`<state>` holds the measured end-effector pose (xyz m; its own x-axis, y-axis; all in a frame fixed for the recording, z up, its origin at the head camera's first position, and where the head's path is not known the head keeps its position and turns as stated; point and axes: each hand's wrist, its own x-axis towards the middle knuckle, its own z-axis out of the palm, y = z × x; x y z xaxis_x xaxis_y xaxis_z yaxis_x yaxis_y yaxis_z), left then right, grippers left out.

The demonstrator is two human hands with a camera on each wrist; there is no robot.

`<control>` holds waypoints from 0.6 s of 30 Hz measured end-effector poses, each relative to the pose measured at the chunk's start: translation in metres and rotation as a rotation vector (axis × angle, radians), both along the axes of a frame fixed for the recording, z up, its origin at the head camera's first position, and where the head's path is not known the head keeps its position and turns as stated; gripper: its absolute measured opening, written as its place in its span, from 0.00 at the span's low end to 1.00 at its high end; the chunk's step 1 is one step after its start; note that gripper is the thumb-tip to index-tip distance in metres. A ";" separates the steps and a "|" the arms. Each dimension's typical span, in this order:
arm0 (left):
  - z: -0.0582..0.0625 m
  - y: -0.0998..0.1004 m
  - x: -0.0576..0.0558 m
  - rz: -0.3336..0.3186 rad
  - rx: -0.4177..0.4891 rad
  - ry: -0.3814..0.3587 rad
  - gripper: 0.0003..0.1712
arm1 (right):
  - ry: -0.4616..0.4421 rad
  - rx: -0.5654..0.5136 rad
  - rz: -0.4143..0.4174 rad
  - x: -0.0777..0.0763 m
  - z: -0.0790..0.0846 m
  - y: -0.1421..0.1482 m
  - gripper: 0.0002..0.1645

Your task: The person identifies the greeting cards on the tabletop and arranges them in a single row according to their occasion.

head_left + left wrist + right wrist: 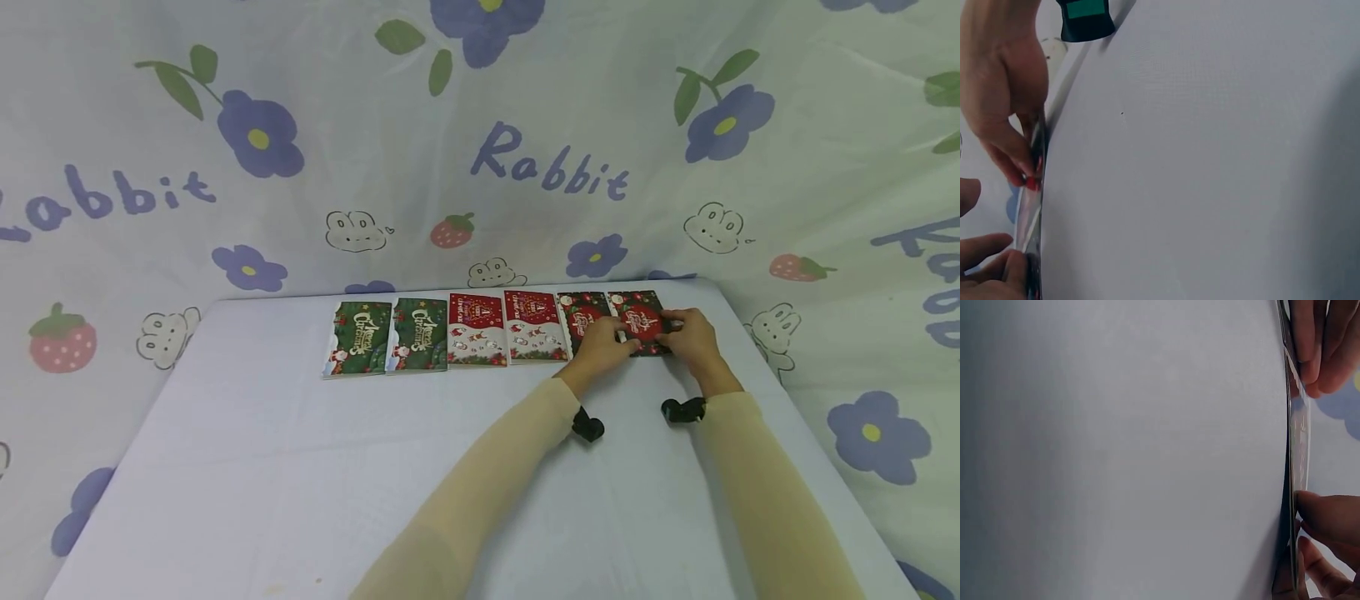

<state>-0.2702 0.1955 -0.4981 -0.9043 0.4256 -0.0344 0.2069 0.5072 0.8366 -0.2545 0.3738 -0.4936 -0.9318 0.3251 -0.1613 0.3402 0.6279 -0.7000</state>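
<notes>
Small Christmas booklets lie in a row along the table's back part. At the right end are two dark red ones: the rightmost booklet (641,321) and its neighbour (582,310). My right hand (693,340) pinches the rightmost booklet by its right edge; in the right wrist view its thumb (1322,509) lies on the cover, with fingers at the edge below. Across the join of the dark red pair reaches my left hand (602,346), its fingertips touching the rightmost booklet's left side. Seen from the left wrist, the booklets (1034,215) appear nearly edge-on.
Left of the dark red pair lie two red-and-white booklets (477,329), then two green booklets (360,337). A white cloth covers the table (262,467). Behind it hangs a flowered curtain (375,150) printed with rabbits. Black wrist cameras (681,410) sit at both cuffs.
</notes>
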 end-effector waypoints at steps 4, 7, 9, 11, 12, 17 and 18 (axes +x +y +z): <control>0.001 -0.002 0.000 -0.005 -0.003 -0.011 0.24 | -0.010 0.036 0.003 -0.003 -0.001 -0.002 0.33; 0.002 -0.003 0.000 -0.001 0.009 -0.017 0.24 | -0.024 0.049 0.007 -0.004 0.000 -0.003 0.33; 0.001 -0.003 0.000 0.005 0.024 -0.025 0.23 | -0.031 0.047 0.005 -0.004 -0.001 -0.003 0.33; 0.001 -0.003 0.001 0.012 0.044 -0.032 0.23 | -0.032 0.042 0.001 -0.003 -0.002 -0.003 0.33; 0.000 -0.003 0.001 0.014 0.053 -0.027 0.22 | -0.030 0.041 0.003 -0.003 -0.002 -0.002 0.33; -0.001 -0.002 0.002 0.028 0.112 -0.017 0.22 | 0.017 0.088 0.028 0.003 -0.001 -0.003 0.33; -0.001 -0.002 0.003 0.028 0.126 -0.013 0.21 | 0.034 0.102 0.031 0.005 -0.001 -0.004 0.33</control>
